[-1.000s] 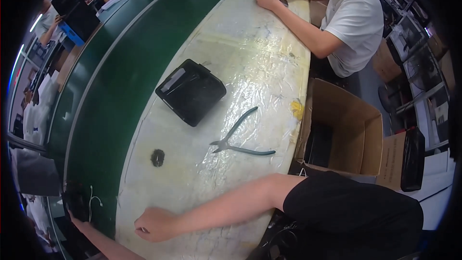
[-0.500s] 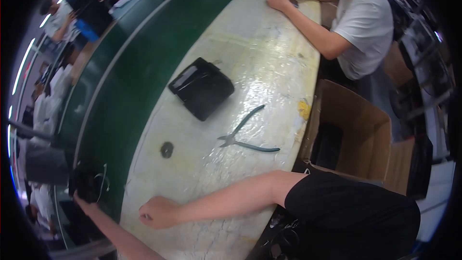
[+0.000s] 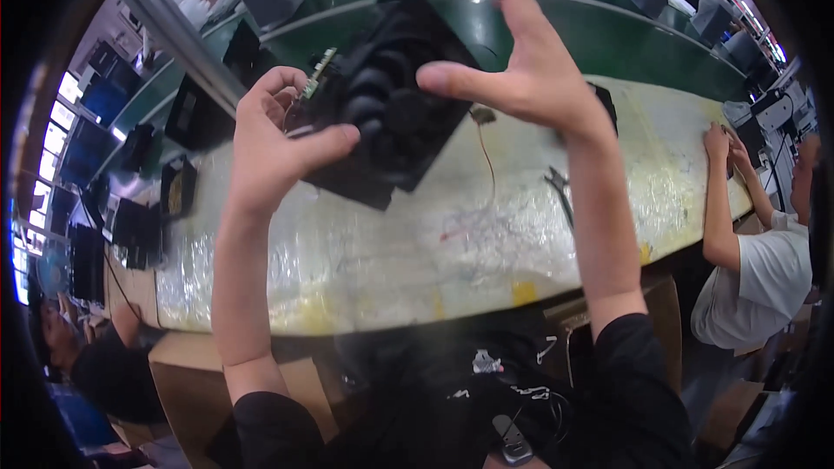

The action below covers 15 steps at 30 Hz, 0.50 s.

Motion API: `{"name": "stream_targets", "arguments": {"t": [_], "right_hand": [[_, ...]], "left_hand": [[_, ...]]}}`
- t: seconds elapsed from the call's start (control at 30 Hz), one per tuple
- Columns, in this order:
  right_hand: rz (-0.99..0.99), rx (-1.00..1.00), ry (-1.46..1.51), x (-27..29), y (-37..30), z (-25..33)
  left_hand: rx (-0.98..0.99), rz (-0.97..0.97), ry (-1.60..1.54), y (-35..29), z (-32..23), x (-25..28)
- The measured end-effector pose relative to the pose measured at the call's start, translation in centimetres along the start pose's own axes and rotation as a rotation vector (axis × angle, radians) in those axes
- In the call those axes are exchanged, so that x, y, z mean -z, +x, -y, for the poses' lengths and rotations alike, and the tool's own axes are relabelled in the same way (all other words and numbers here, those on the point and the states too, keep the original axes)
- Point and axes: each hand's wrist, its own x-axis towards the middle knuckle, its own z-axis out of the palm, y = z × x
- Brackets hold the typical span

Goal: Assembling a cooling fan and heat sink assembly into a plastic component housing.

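A loose black fabric shirt is worn, its front marked by scattered, irregular white shapes, one an angular stroke, all too blurred to be made out in detail. Both arms are covered only by short, wide black sleeves, the left sleeve and the right sleeve being cut from the same dark cloth. Below the sleeves, the forearms and hands are left bare. At the lower front, a small, rounded, oblong grey object is seen, with a thin, dark, looped cord visible beside it.
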Motion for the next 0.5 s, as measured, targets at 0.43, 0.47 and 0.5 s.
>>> {"name": "stream_targets", "arguments": {"t": [0.43,0.47,0.5], "right_hand": [[0.267,-0.748,0.756,2.0,-14.5,5.9],[0.264,-0.75,0.755,2.1,-14.7,6.3],[0.264,-0.759,0.738,2.3,-14.9,6.7]], "left_hand": [[0.137,0.683,0.141,-9.8,-0.5,-1.9],[0.255,0.682,0.027,-10.5,0.1,-1.8],[0.371,0.677,-0.085,-11.1,0.3,-1.7]]}}
